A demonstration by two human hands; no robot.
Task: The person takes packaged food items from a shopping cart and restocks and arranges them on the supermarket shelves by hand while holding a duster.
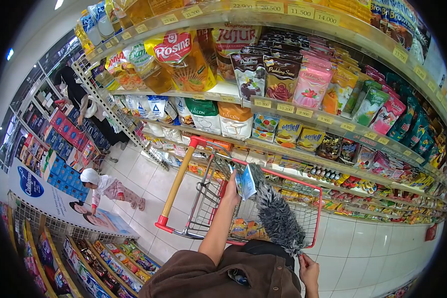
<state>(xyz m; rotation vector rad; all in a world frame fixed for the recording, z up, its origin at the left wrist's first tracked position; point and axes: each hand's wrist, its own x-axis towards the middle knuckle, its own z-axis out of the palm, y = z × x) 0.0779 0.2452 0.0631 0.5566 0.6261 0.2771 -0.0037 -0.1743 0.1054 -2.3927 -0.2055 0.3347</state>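
My left hand (231, 191) is closed around a small blue-and-white packet (247, 183), held upright over the shopping cart. Down at the right, my right hand (309, 269) has its fingers closed at the lower end of a fluffy grey duster (280, 216). The duster slants up and left across the cart, its far end close to the packet. The shopping cart (319, 198) has a red rim, a wire basket and a wooden handle (178, 179) to the left of my arm. Several yellow packets (246, 228) show low within the basket's outline.
Ahead, a curved shelf (223, 94) carries cooking oil pouches (176, 52), pudding packets (313, 82) and flour bags (202, 116). A small child (107, 186) stands at a display panel (59, 198) on the left. Another person (87, 104) is beyond. Snack racks (99, 263) stand lower left.
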